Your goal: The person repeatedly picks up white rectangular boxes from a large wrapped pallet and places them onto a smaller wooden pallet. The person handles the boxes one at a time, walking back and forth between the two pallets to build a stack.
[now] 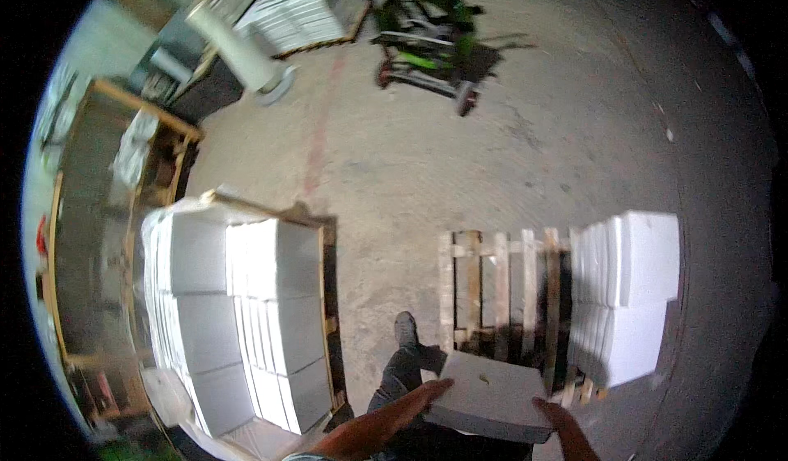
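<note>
A thick white rectangular packet (492, 391) is held level in front of my body, above the near edge of a wooden pallet. A small brownish mark shows on its top. My left hand (433, 393) grips its left side, and my right hand (552, 414) presses against the right side; the undersides of both hands are hidden. On the right part of the wooden pallet (497, 288) stand stacks of similar white packets (644, 256). To my left, more stacks of white packets (300, 321) fill another pallet with wrapping around its outer edge.
Between the two pallets runs concrete floor (386, 272), where my shoe (405, 327) stands. A green and black wheeled machine (427, 42) is further ahead. A pale upright column (238, 50) and another white stack (304, 9) stand far left. Wooden shelving (148, 104) lines the left side.
</note>
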A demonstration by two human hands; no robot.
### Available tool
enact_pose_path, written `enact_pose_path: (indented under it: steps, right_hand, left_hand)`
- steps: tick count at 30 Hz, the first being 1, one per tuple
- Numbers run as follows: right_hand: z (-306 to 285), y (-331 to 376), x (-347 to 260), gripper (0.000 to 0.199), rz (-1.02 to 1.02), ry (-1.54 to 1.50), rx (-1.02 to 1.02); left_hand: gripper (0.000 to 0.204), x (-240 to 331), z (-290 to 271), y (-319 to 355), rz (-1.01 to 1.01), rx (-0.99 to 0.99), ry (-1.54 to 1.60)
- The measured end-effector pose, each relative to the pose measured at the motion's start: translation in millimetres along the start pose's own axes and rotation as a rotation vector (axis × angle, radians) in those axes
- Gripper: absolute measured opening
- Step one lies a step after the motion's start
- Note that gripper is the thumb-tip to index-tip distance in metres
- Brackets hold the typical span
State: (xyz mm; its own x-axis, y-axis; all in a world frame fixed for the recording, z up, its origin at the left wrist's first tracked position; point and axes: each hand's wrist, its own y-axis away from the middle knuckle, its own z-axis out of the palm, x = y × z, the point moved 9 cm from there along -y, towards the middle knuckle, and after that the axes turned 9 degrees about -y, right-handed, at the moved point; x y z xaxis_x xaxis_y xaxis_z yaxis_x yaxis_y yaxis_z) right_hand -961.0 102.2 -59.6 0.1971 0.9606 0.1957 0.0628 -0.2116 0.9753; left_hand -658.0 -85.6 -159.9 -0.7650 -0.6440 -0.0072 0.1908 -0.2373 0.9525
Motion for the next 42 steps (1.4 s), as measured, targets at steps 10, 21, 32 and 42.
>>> enact_pose_path:
  steps: [10,21,32,42]
  right_hand:
    - [300,130,-263,0.066,-0.439,0.258,-0.077]
    - [465,252,-453,0.067,-0.536,0.671,-0.196]
    - [551,267,-574,0.072,-0.536,1.065,-0.018]
    - [676,215,-644,0.071,-0.627,0.997,-0.096]
  left_hand:
    - [0.059,-130,-258,235,0.162,0.398,0.624]
    - [0.053,-157,-344,272,0.532,0.430,1.249]
    - [0.052,-128,-383,299,0.528,0.465,1.586]
    - [0.061,-175,-528,324,0.468,0.434,1.527]
